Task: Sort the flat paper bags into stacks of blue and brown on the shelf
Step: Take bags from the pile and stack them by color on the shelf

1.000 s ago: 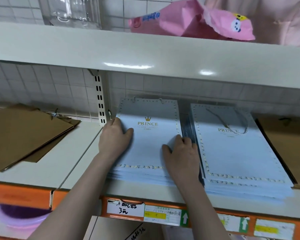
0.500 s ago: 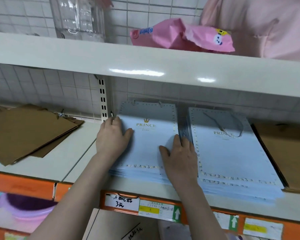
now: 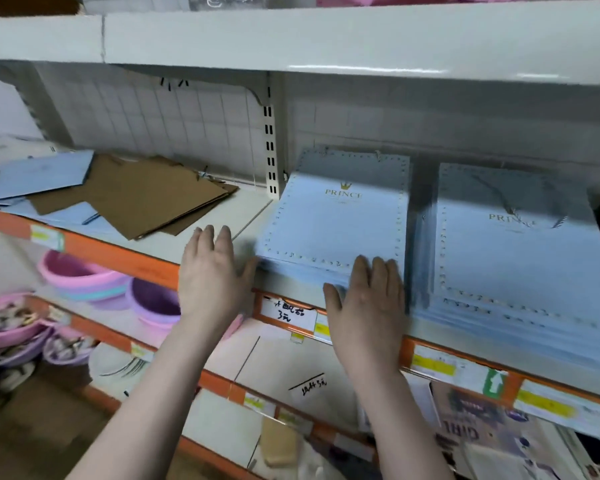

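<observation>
Hands point(image 3: 291, 289) flanking blue stack point(image 3: 336, 223)

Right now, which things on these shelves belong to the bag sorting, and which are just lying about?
Belongs to the job:
- blue stack under the hands
- second blue stack
- brown bags
- loose blue bags mixed in at far left
- left hand, right hand

Just lying about:
- pink and purple basins on the lower shelf
- price labels

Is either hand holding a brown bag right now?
No. Both the left hand and right hand lie flat at the blue stack; the brown bags lie untouched.
</observation>
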A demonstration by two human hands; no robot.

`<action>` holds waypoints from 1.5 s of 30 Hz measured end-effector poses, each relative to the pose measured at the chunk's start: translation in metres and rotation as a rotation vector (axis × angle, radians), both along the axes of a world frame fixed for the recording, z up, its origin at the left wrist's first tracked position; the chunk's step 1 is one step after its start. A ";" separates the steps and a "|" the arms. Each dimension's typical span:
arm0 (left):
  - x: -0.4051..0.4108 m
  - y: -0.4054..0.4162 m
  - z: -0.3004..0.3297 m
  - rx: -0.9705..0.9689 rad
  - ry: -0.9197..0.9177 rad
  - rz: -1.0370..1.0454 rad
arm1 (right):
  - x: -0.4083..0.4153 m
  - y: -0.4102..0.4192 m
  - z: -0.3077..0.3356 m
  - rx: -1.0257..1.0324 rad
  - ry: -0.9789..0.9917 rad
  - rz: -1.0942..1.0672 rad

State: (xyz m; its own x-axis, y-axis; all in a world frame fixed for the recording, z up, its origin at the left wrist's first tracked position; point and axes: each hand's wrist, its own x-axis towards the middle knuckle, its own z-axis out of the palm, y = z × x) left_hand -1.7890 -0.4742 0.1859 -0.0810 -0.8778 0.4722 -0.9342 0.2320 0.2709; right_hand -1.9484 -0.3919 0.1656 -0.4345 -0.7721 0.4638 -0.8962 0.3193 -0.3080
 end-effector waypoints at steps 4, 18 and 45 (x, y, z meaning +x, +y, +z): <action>0.035 0.008 -0.003 0.012 0.045 0.041 | 0.027 0.000 -0.002 -0.029 0.056 0.047; 0.245 0.008 0.004 -0.048 0.143 0.140 | 0.225 -0.039 0.001 -0.127 0.058 0.183; 0.450 -0.235 0.015 0.092 0.108 0.263 | 0.429 -0.313 0.004 -0.090 -0.061 0.366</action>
State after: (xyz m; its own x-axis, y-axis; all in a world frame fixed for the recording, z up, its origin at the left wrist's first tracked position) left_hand -1.3392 -0.7090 0.2011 0.2008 -0.9014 0.3835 -0.9238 -0.0440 0.3803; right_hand -1.5189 -0.7045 0.1700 -0.1664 -0.8387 0.5186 -0.9250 -0.0494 -0.3766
